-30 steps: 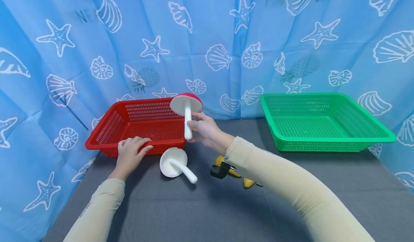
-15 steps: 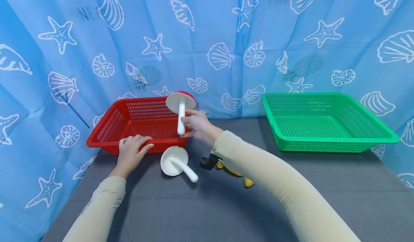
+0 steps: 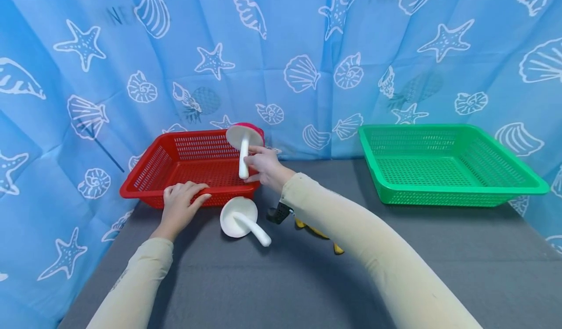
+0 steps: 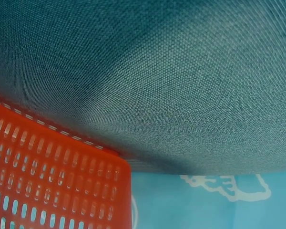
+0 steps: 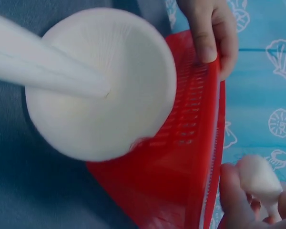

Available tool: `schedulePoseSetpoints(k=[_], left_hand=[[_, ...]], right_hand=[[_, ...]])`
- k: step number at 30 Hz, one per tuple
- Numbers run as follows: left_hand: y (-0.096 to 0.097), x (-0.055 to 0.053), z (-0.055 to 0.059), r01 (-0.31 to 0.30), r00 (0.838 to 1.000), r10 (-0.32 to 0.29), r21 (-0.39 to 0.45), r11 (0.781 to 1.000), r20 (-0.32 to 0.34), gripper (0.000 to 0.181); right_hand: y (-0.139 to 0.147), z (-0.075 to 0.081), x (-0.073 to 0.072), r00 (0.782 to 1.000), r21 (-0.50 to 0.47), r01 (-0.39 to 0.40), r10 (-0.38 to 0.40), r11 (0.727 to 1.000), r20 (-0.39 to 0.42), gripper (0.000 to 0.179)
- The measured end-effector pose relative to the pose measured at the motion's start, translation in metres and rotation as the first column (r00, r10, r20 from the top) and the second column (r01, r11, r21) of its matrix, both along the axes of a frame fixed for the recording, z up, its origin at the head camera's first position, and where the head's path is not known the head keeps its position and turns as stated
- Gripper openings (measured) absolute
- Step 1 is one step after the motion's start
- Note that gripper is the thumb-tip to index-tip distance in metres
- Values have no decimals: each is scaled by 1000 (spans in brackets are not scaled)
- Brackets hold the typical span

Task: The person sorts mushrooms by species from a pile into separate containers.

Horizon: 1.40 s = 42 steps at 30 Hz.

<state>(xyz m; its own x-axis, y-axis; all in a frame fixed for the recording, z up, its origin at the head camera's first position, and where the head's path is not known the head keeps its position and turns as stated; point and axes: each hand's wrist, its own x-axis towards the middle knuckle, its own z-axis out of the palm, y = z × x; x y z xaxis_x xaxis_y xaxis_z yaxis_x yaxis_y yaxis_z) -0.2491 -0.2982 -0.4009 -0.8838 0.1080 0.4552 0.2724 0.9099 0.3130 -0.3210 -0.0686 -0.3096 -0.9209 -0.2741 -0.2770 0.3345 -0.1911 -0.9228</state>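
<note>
My right hand (image 3: 265,168) pinches the white stem of a toy mushroom (image 3: 244,154) over the right end of the red basket (image 3: 228,190). This mushroom has a red cap with a white underside, and its stem points down. In the right wrist view, the stem's rounded end (image 5: 258,175) shows at my fingertips. My left hand (image 3: 177,207) grips the basket's front rim, thumb on the outside and fingers over the edge. A second toy mushroom (image 3: 234,224) lies cap-down on the table before the basket, stem slanting toward me. The left wrist view shows only table cloth and basket wall (image 4: 57,176).
A green basket (image 3: 461,191) stands at the back right. Several yellow pieces (image 3: 338,249) lie on the grey table (image 3: 246,290), partly hidden by my right forearm. A blue curtain (image 3: 281,36) printed with shells hangs right behind the baskets.
My right hand has carried the mushroom left, from beside the red basket's right end to above it. The left hand has stayed on the rim, and the view has shifted slightly.
</note>
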Motion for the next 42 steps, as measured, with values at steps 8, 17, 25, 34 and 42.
schedulePoseSetpoints(k=[8, 17, 25, 34, 42], left_hand=[[1, -1, 0, -5, 1000, 5, -7, 1000, -5, 37], [-1, -1, -1, 0, 1000, -1, -15, 1000, -16, 36], [-1, -1, -1, -2, 1000, 2, -20, 1000, -2, 37], [-2, 1, 0, -2, 1000, 2, -3, 1000, 9, 40], [-1, 1, 1, 0, 1000, 0, 5, 1000, 10, 42]], right_hand=[[7, -4, 1, 998, 35, -13, 15, 999, -63, 44], [33, -12, 22, 1000, 42, -6, 6, 999, -8, 41], [54, -27, 43, 998, 64, -39, 36, 997, 44, 42], [65, -52, 62, 993, 43, -73, 69, 996, 95, 40], [69, -70, 72, 986, 50, -124, 117, 991, 120, 43]])
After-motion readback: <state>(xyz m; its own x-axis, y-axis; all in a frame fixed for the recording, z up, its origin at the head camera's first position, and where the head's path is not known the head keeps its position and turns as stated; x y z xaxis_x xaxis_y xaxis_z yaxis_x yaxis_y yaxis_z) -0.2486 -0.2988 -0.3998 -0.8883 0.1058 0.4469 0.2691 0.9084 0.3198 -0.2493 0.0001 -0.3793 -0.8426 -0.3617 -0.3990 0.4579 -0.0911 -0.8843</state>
